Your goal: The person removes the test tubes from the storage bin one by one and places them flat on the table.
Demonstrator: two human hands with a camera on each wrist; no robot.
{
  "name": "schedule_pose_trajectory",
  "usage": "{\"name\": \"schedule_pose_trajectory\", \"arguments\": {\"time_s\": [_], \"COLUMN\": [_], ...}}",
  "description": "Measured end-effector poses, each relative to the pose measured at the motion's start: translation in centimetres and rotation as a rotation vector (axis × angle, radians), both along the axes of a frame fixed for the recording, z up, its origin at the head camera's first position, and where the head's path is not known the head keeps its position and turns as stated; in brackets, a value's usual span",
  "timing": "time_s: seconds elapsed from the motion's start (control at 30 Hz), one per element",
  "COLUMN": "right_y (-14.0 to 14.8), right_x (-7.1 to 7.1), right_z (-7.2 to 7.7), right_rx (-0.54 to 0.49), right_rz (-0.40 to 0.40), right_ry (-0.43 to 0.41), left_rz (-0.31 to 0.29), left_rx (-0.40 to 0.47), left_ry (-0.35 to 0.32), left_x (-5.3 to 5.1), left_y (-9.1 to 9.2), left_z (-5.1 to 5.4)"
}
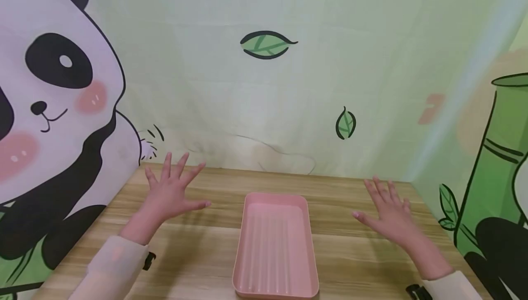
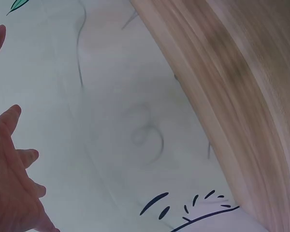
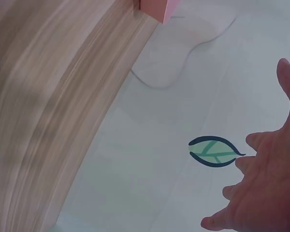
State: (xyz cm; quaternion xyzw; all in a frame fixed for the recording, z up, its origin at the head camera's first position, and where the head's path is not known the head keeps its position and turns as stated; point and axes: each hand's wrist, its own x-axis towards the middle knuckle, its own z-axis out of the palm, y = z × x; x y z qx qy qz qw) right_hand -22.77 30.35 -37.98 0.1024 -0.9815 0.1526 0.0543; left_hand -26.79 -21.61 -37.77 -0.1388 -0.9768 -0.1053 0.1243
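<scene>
A pink rectangular tray (image 1: 300, 249) with rounded corners rests on the wooden table between the two hands. Along its floor run several long, pale, parallel strips (image 1: 269, 254); whether these are loose translucent sticks or moulded ridges I cannot tell. To the left of the tray, my left hand (image 1: 168, 195) hovers with its fingers spread and nothing in it. On the other side my right hand (image 1: 389, 217) is held up likewise, fingers splayed and holding nothing. Neither hand touches the tray. In the right wrist view only a corner of the pink tray (image 3: 157, 8) shows.
The wood-grain table (image 1: 198, 263) ends at a pale green cloth backdrop (image 1: 198, 84) printed with leaves. A printed panda (image 1: 62, 121) covers the left side, printed bamboo (image 1: 491, 190) the right. Black straps show at both sleeve cuffs.
</scene>
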Motion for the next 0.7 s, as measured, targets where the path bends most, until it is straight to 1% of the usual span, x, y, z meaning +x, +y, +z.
{"name": "schedule_pose_trajectory", "arguments": {"time_s": [0.37,0.7], "right_y": [-0.5,-0.8], "right_x": [0.7,1.3], "right_z": [-1.3,-2.4], "right_rx": [-0.006,-0.020], "right_rz": [-0.003,0.005], "right_ry": [0.019,0.049], "left_rz": [0.016,0.018], "left_rx": [-0.009,0.014], "left_ry": [0.007,0.007], "left_x": [0.8,1.6], "left_y": [0.1,0.6], "left_z": [-1.1,-1.6]}}
